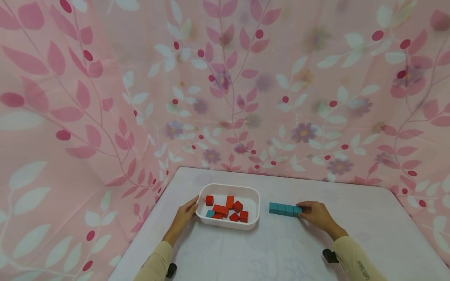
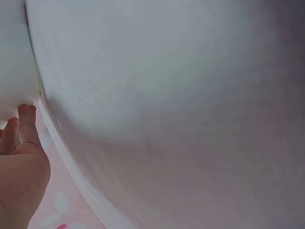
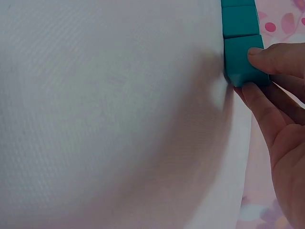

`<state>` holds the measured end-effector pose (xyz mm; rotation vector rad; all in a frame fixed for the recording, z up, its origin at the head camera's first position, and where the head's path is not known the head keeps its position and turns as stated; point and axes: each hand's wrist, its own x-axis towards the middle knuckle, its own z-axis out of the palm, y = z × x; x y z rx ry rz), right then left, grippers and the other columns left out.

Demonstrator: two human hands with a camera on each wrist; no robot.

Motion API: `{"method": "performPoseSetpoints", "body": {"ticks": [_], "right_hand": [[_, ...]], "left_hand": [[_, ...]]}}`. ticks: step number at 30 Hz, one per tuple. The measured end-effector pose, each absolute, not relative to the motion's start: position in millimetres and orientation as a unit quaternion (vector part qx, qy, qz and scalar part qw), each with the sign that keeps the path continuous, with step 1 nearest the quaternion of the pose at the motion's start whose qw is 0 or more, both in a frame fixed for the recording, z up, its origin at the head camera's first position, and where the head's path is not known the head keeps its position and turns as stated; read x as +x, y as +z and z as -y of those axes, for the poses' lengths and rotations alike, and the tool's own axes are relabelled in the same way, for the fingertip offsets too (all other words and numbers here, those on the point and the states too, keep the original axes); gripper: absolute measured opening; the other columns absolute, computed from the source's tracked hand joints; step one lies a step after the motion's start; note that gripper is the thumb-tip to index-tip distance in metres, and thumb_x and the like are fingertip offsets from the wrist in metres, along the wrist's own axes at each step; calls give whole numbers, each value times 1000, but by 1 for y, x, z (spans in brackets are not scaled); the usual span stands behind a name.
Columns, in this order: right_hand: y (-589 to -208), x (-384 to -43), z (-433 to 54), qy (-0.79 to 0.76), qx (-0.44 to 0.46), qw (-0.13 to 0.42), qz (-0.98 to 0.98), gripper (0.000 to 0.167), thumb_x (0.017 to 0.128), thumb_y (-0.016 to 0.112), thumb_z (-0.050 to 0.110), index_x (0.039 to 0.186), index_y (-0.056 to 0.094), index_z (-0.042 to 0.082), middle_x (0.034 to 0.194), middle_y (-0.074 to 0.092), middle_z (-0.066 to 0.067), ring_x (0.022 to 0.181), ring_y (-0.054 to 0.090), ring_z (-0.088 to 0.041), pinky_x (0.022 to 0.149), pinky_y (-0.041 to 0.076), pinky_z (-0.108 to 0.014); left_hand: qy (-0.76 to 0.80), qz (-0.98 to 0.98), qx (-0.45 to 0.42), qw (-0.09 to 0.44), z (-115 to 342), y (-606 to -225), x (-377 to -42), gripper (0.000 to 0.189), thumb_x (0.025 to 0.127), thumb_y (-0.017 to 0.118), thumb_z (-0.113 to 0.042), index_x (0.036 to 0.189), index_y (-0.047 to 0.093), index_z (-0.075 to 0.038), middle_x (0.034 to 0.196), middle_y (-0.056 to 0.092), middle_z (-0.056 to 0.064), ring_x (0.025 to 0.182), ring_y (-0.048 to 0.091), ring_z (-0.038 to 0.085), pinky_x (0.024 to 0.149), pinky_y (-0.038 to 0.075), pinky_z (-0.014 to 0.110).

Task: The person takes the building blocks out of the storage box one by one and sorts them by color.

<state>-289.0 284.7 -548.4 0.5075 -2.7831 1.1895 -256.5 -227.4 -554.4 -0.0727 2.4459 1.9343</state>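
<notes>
A white plastic box (image 1: 228, 225) stands left of the table's middle, with red blocks (image 1: 221, 210) of several shapes and one teal block (image 1: 210, 214) inside. My left hand (image 1: 184, 214) touches the box's left side; in the left wrist view its fingers (image 2: 27, 124) look fairly straight against the outer wall. To the right of the box, several teal cubes (image 1: 281, 209) lie end to end in a straight row. My right hand (image 1: 318, 216) holds the row's right-end cube (image 3: 242, 59), thumb on its top and a finger against its end face.
A white cloth covers the table (image 1: 232, 255). Pink floral curtains (image 1: 225, 117) hang behind it and along the left side. Black straps or mounts (image 1: 330, 256) show by both sleeves.
</notes>
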Motion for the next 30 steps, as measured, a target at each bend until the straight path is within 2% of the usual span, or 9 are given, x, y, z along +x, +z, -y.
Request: {"method": "performPoseSetpoints", "body": {"ticks": [8, 17, 25, 30], "right_hand": [[-553, -288, -285, 400, 140, 21, 906, 33, 79, 76, 0, 112, 70, -4, 112, 68, -21, 97, 69, -32, 80, 58, -38], [-549, -289, -285, 410, 153, 7, 899, 42, 78, 78, 1, 118, 66, -6, 116, 66, -22, 97, 68, -32, 81, 59, -40], [-536, -289, -283, 406, 153, -13, 901, 48, 80, 77, 3, 123, 62, -7, 122, 63, -23, 113, 59, -39, 87, 56, -47], [-528, -289, -279, 397, 157, 4, 904, 45, 82, 75, 3, 124, 62, -7, 122, 63, -22, 113, 59, -39, 88, 55, -47]], "left_hand": [[610, -792, -27, 11, 226, -554, -255, 45, 103, 52, -21, 147, 46, -19, 152, 39, 8, 138, 38, 31, 100, 45, 43], [613, -790, -21, 9, 228, -555, -257, 44, 103, 52, -21, 147, 46, -19, 152, 39, 8, 139, 37, 31, 100, 45, 42], [613, -790, -22, 7, 227, -556, -257, 45, 102, 53, -22, 147, 47, -19, 152, 39, 8, 138, 37, 31, 100, 45, 42], [615, -788, -22, 8, 227, -556, -257, 45, 102, 52, -21, 147, 47, -19, 152, 39, 9, 138, 37, 32, 101, 45, 44]]}}
